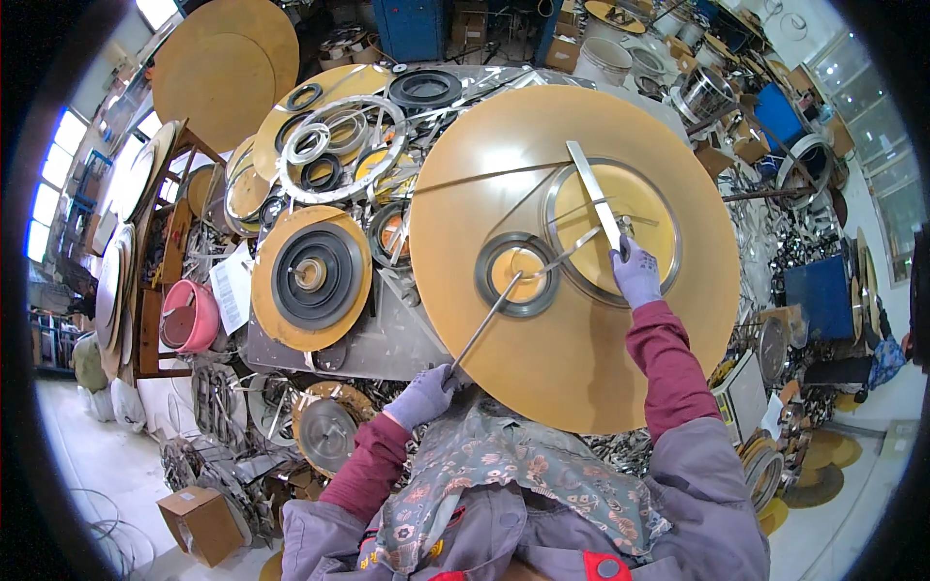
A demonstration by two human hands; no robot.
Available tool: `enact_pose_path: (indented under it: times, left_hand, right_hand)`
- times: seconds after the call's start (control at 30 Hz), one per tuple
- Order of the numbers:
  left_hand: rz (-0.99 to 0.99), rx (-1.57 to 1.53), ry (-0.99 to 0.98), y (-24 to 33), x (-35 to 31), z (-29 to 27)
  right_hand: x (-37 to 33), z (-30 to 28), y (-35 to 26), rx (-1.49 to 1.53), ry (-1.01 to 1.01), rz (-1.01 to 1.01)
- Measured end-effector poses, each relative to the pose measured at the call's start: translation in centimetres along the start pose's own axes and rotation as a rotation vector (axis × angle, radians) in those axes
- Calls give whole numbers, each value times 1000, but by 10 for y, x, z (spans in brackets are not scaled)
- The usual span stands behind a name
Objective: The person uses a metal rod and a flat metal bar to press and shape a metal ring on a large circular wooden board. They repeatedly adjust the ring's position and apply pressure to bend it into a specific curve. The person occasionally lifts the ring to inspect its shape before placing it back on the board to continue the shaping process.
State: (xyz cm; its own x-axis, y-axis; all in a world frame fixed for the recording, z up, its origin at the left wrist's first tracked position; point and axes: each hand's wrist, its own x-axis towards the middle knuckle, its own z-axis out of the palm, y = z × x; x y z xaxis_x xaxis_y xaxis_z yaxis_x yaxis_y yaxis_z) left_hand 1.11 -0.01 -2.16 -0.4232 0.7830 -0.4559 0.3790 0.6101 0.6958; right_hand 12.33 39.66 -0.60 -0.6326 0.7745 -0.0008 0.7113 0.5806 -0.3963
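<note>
A large tan disc [581,368] lies in front of me. On it, a wide metal ring [677,254] and a smaller dark ring [518,309] lie side by side. My left hand [419,398], in a pale purple glove, is closed round a thin metal rod [481,329]. The rod's far end reaches inside the dark ring. My right hand [636,273], gloved alike, grips the near end of a flat silver metal bar [593,194], which slants over the wide ring. A curved metal strip [572,253] runs between the two rings.
Left of the disc, a smaller tan disc [266,324] carries stacked dark rings. Beyond it, loose rings [399,145] and discs crowd the metal table [387,344]. A pink bucket [201,324] stands at the left. Metal scraps [775,247] pile up on the right, near a blue box [819,298].
</note>
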Motion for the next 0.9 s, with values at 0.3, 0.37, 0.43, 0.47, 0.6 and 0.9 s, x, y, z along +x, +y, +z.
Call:
enact_pose_path:
  times: [0.3, 0.37, 0.43, 0.47, 0.6, 0.9]
  left_hand:
    - [72, -80, 1, -2, -2, 10]
    - [49, -65, 24, -1, 0, 6]
    - [40, -48, 23, 1, 2, 3]
    - [42, -37, 9, -1, 3, 3]
    - [68, -47, 36, -7, 2, 8]
    - [13, -28, -50, 2, -3, 2]
  right_hand:
    - [4, 5, 9, -44, 6, 4]
    - [3, 6, 10, -46, 2, -4]
    - [3, 4, 8, -33, -1, -9]
    - [2, 2, 6, -18, -1, -8]
    - [1, 5, 9, 0, 29, -20]
    - [-2, 1, 5, -6, 17, -6]
